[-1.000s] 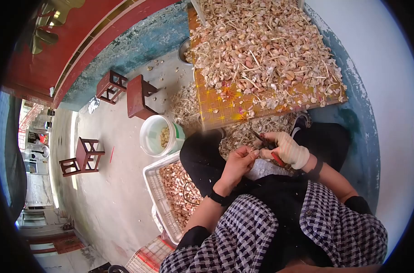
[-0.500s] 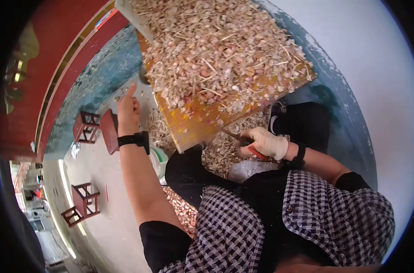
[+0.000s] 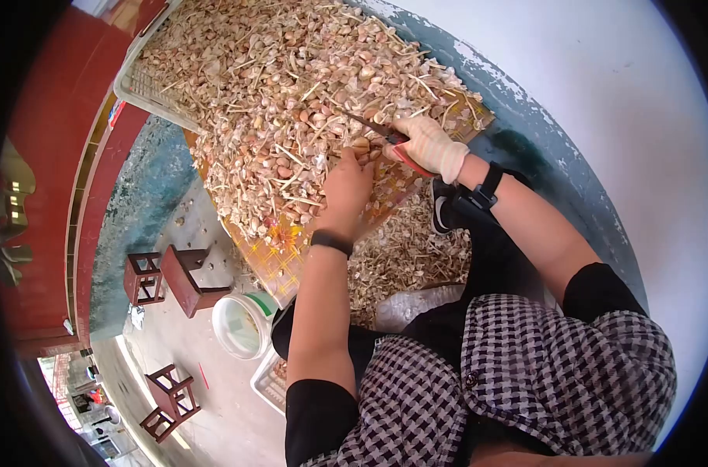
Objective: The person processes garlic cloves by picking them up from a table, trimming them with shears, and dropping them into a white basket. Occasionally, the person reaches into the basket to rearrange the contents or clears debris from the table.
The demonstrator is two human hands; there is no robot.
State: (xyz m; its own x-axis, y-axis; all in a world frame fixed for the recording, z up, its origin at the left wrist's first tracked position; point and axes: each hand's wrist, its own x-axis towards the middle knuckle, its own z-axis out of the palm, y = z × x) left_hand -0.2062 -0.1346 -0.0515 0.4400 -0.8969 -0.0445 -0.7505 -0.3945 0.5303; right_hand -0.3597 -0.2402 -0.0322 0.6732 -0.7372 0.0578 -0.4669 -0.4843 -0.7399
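Both hands work at the garlic heap on the bench.
The garlic [image 3: 276, 101] covers the bench [image 3: 274, 255]; the left hand [image 3: 346, 183] rests on it, grip hidden, while the wrapped right hand [image 3: 425, 145] clasps red-handled shears [image 3: 369, 126] just beside.

Black-and-white checked shirt [image 3: 556, 366], red-handled scissors [image 3: 407, 156], orange table cover [image 3: 280, 261], white bucket [image 3: 241, 325]
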